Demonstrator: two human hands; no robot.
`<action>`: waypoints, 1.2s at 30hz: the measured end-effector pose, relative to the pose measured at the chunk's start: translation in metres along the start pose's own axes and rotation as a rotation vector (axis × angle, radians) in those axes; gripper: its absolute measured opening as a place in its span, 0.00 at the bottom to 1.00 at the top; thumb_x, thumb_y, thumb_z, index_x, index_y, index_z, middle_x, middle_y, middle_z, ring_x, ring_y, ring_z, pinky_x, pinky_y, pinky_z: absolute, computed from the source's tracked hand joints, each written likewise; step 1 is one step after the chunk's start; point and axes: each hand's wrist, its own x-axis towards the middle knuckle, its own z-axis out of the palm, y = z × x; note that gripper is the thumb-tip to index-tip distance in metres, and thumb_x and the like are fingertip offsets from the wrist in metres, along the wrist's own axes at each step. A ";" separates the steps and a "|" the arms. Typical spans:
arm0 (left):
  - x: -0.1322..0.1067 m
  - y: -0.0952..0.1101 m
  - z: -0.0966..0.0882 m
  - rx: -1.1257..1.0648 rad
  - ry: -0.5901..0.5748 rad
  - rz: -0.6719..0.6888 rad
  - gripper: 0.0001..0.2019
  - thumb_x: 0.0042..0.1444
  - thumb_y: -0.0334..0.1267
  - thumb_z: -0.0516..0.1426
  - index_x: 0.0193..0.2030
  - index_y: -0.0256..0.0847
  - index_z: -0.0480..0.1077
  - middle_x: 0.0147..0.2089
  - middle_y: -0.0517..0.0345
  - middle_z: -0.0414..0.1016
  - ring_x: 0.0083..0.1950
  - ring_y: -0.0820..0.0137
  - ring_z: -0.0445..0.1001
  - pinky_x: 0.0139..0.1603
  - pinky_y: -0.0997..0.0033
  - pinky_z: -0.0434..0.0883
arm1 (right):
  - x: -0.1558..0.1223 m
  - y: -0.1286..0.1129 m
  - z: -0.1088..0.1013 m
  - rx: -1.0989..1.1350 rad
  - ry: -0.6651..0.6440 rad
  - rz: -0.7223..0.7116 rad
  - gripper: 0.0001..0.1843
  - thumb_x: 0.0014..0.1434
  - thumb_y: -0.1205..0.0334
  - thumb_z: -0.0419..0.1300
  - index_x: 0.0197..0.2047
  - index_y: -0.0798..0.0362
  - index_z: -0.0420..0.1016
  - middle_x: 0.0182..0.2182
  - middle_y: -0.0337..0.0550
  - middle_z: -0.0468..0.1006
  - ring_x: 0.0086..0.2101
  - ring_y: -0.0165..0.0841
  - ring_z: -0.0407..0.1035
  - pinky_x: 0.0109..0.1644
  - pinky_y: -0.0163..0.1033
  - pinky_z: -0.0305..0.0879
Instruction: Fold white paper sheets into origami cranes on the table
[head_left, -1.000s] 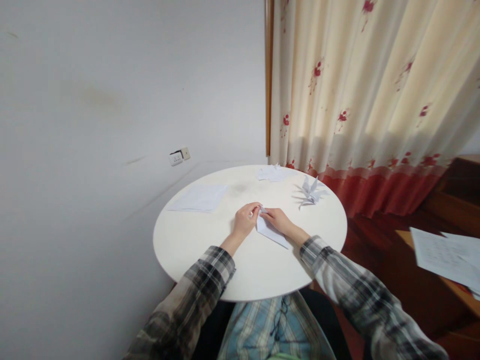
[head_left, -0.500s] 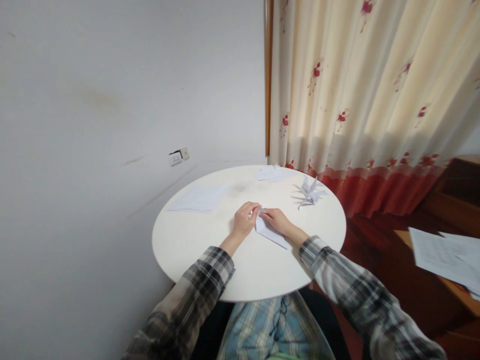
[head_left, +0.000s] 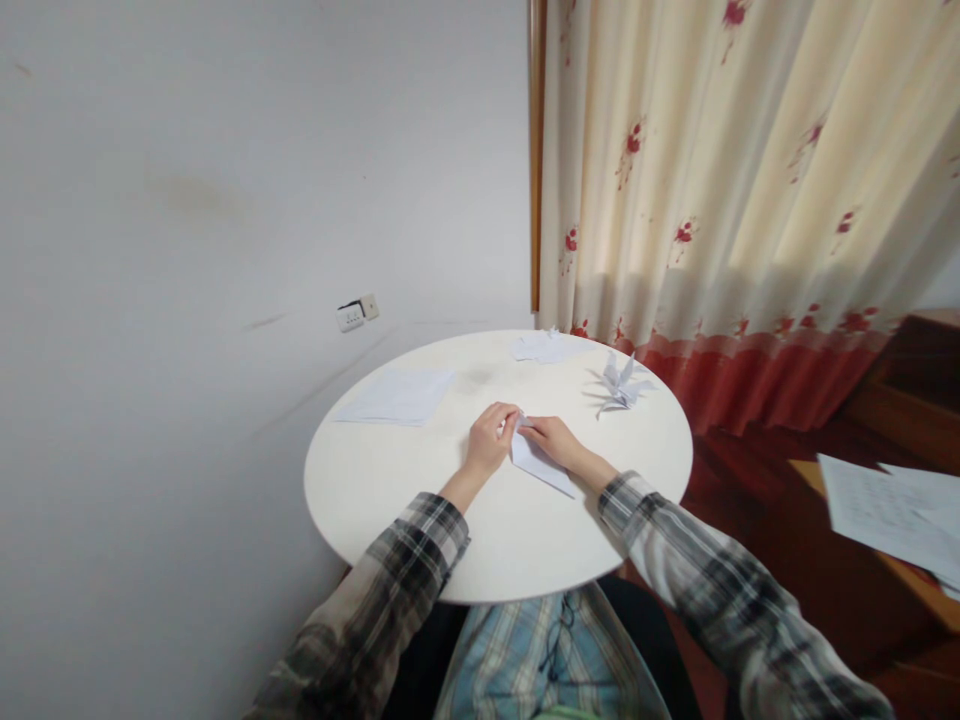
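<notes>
Folded paper [head_left: 541, 462], flat on worktop [head_left: 420, 500] at near centre: judged light, thin, limp, easily creased or torn; pinched at far tip by curled left hand [head_left: 489, 440] and right hand [head_left: 551, 438]; best held along folded edges.

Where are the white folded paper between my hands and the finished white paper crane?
white folded paper [head_left: 541, 467], head view, its bare lower flap.
finished white paper crane [head_left: 619, 386], head view, its central body.

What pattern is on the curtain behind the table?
Cream with scattered red flowers and a red bottom band; the curtain shows best in the head view.
</notes>
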 end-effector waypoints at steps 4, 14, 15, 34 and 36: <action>0.001 0.001 0.001 -0.046 0.023 -0.004 0.08 0.57 0.34 0.49 0.36 0.39 0.69 0.36 0.55 0.73 0.39 0.71 0.70 0.37 0.73 0.68 | 0.000 0.000 0.000 0.001 -0.002 0.009 0.14 0.60 0.60 0.50 0.29 0.57 0.72 0.25 0.41 0.74 0.26 0.29 0.63 0.34 0.32 0.56; 0.001 0.001 0.002 -0.036 0.019 -0.026 0.07 0.56 0.34 0.49 0.37 0.39 0.68 0.36 0.55 0.73 0.38 0.72 0.71 0.34 0.74 0.68 | 0.000 0.001 0.000 0.014 0.001 0.018 0.14 0.60 0.59 0.50 0.31 0.57 0.73 0.27 0.42 0.75 0.27 0.29 0.63 0.35 0.32 0.57; 0.001 0.002 0.002 -0.035 0.018 -0.028 0.07 0.57 0.34 0.49 0.37 0.39 0.68 0.36 0.56 0.73 0.37 0.72 0.71 0.34 0.74 0.68 | 0.000 0.000 0.000 0.011 -0.001 0.018 0.14 0.60 0.59 0.50 0.31 0.57 0.73 0.27 0.42 0.75 0.28 0.29 0.63 0.35 0.32 0.57; 0.001 0.003 0.001 -0.035 -0.006 -0.034 0.08 0.56 0.38 0.51 0.38 0.40 0.69 0.35 0.55 0.73 0.37 0.71 0.70 0.36 0.72 0.67 | -0.002 -0.007 -0.004 0.051 0.000 0.015 0.14 0.60 0.59 0.49 0.35 0.55 0.74 0.29 0.43 0.77 0.30 0.31 0.66 0.37 0.33 0.58; 0.001 0.003 0.001 -0.027 -0.009 -0.023 0.07 0.56 0.38 0.51 0.37 0.40 0.69 0.35 0.55 0.73 0.37 0.71 0.70 0.36 0.72 0.67 | -0.002 -0.008 -0.004 0.060 0.005 0.020 0.14 0.60 0.58 0.50 0.36 0.55 0.74 0.30 0.43 0.77 0.31 0.31 0.66 0.37 0.34 0.59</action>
